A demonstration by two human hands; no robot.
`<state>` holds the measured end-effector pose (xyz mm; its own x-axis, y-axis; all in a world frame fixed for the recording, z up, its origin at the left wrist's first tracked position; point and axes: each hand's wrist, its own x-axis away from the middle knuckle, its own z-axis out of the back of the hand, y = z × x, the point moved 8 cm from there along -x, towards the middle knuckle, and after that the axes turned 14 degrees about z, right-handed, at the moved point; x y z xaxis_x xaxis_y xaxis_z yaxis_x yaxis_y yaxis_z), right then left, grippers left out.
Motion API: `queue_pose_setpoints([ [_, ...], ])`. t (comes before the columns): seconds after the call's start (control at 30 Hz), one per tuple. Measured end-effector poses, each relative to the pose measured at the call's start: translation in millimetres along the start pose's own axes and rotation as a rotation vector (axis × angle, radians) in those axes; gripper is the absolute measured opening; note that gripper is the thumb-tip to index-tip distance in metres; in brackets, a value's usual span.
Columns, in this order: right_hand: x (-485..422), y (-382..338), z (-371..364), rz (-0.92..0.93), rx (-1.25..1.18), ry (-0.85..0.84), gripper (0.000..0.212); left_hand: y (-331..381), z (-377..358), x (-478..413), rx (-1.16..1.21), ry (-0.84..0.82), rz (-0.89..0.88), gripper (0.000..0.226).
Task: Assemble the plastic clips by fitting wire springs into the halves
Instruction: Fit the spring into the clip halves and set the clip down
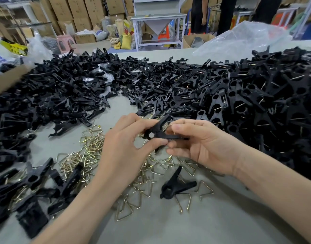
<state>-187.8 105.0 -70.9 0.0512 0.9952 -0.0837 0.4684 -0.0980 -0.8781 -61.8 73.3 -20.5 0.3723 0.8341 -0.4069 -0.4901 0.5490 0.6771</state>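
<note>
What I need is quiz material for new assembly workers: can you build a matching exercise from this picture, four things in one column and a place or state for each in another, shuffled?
Things
1. held clip
2. single clip
3. wire springs
4. plastic bag

Places or states
A. clear, at the far right of the table
B. gripped between the left hand and the right hand
C. lying by itself, nearer the camera than the hands
D. brass-coloured, scattered loose

Pairs: 1-B, 2-C, 3-D, 4-A
</note>
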Motion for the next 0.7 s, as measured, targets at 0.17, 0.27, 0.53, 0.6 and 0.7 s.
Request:
queue_pose_setpoints([
  [0.17, -2.6, -3.5, 4.4, 0.040, 0.121, 0.033, 0.015, 0.3, -0.4, -1.2, -0.012, -0.015, -0.007, 0.033],
  [0.27, -3.6, -7.7, 7.1, 0.086, 0.180, 0.071, 0.012, -0.5, -0.7, -1.4, -0.031, -0.014, -0.018, 0.036],
  [0.53, -3.5, -22.7, 12.7, 0.207, 0.185, 0.154, 0.013, -1.2, 1.2, -0.8, -0.021, -0.003, -0.041, 0.038],
  [0.6, -3.3, -25.6, 12.9, 0.214, 0.178, 0.152, 0.012, -3.3, 1.8, -2.2, 0.001, 0.010, -0.025, 0.031],
  [0.7, -2.8, -21.1, 7.9, 0.188, 0.171, 0.110, 0.014, -5.5, 2.4, -3.4, 0.026, 0.025, 0.002, 0.027],
])
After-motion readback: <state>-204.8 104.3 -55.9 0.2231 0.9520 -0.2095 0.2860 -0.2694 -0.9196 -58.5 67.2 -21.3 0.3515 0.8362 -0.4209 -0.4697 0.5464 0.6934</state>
